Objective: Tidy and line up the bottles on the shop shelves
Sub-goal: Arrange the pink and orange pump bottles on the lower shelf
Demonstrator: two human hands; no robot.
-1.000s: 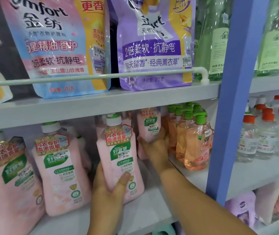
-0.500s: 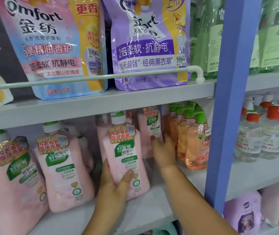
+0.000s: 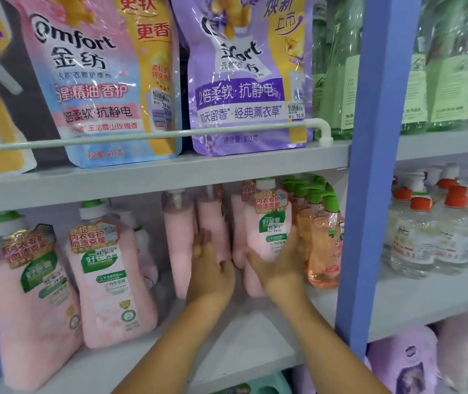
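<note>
On the middle shelf [image 3: 241, 345] stand pink detergent bottles with green labels. My right hand [image 3: 281, 268] grips one labelled pink bottle [image 3: 269, 231], thumb on its left side and fingers on its right, next to the orange pump bottles [image 3: 323, 251]. To its left, two pink bottles [image 3: 180, 243] stand with their narrow sides facing out, and my left hand [image 3: 210, 271] touches them with straight fingers. Two larger pink bottles [image 3: 107, 285] stand further left at the shelf front.
A blue upright post [image 3: 369, 194] borders the shelf on the right, with clear orange-capped bottles [image 3: 426, 237] beyond it. Softener pouches [image 3: 244, 81] sit on the upper shelf behind a white rail [image 3: 170, 135]. Purple packs lie on the lower shelf.
The labelled pink bottle moved back and right, beside the orange bottles. My left hand let go of it and now touches the sideways bottles. My right hand took hold of it.
</note>
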